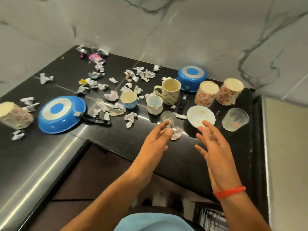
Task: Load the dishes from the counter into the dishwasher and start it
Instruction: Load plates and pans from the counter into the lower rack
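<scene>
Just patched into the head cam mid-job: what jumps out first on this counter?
Crumpled paper scraps litter the black counter among the dishes. Two blue pans lie upside down, one at the left and one by the back wall. Both open hands, left hand and right hand, reach toward a small glass and a white saucer.

A glossy black L-shaped stone counter [55, 148] carries two overturned blue pans [60, 114], three floral cream mugs upside down [206, 93], a dotted cream mug [171, 91], a small blue cup [129, 99], a white scalloped plate [200, 116], two clear glasses [235, 119], and scattered crumpled paper scraps [113, 95].
</scene>
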Tool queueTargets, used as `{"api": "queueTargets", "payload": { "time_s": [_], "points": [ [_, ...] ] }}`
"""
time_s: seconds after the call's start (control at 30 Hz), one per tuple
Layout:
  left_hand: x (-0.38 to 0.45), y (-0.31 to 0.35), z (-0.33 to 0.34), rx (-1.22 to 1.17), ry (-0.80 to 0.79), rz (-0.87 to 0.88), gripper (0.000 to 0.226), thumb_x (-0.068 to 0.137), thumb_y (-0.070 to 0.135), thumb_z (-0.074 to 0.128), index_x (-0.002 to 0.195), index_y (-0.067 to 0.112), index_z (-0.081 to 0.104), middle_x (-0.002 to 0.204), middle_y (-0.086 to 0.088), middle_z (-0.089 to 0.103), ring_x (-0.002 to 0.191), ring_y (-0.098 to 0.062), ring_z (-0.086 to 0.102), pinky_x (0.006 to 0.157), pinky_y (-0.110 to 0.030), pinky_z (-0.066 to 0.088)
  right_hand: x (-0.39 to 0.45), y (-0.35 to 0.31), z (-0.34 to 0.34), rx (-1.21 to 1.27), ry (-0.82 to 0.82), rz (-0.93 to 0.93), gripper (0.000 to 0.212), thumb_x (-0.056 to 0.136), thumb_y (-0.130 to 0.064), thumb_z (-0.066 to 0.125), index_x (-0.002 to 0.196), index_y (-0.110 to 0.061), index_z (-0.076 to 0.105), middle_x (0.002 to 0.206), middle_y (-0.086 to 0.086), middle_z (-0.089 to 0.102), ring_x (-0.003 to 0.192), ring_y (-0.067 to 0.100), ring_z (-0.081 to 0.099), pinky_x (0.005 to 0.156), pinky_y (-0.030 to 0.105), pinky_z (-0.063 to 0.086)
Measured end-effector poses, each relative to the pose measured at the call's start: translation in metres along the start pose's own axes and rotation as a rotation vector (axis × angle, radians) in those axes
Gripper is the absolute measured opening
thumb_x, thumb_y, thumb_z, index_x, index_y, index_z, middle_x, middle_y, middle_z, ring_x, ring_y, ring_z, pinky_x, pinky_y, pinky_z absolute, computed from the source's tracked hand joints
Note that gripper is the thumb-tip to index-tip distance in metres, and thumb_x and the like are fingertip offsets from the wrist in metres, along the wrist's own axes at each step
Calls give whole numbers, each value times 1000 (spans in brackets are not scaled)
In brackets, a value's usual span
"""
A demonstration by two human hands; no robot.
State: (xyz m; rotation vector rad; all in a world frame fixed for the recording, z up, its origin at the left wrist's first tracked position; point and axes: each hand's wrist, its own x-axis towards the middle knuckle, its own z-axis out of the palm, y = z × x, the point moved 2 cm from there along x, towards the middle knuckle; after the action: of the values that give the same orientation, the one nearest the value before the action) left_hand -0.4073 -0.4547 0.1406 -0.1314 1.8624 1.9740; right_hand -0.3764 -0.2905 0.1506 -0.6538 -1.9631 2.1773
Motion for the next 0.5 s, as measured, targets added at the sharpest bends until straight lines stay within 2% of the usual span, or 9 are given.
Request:
{"api": "queueTargets", "payload": {
  "time_s": [0.2,0.33,0.4,0.5],
  "points": [
    [-2,11,-5,-34,200,27,38,101,46,55,139,48,53,125,25,66,123,5,58,113,-35,43,24,-7,15,-24,-220,11,37,98,-40,53,135,-37,57,137,-12,59,125,4,56,104,34,48],
    [-17,14,-12,-36,303,47,41,102,48,53,143,48,49,137,22,59,129,3,54,113,-33,43,26,-10,27,-39,-361,28,43,87,-51,53,129,-43,57,135,-14,60,124,5,57,103,34,47],
    [-25,12,-20,-49,363,46,40,103,48,51,143,48,49,144,18,55,131,2,53,113,-32,43,26,-10,35,-41,-410,47,43,93,-46,54,135,-38,57,136,-12,60,123,6,57,100,32,48],
    [-36,12,-35,-54,446,54,41,103,48,50,144,48,49,143,18,55,130,1,54,112,-33,44,26,-8,50,-61,-491,66,41,99,-40,53,139,-35,55,139,-11,58,126,7,55,98,30,47]
  ]
}}
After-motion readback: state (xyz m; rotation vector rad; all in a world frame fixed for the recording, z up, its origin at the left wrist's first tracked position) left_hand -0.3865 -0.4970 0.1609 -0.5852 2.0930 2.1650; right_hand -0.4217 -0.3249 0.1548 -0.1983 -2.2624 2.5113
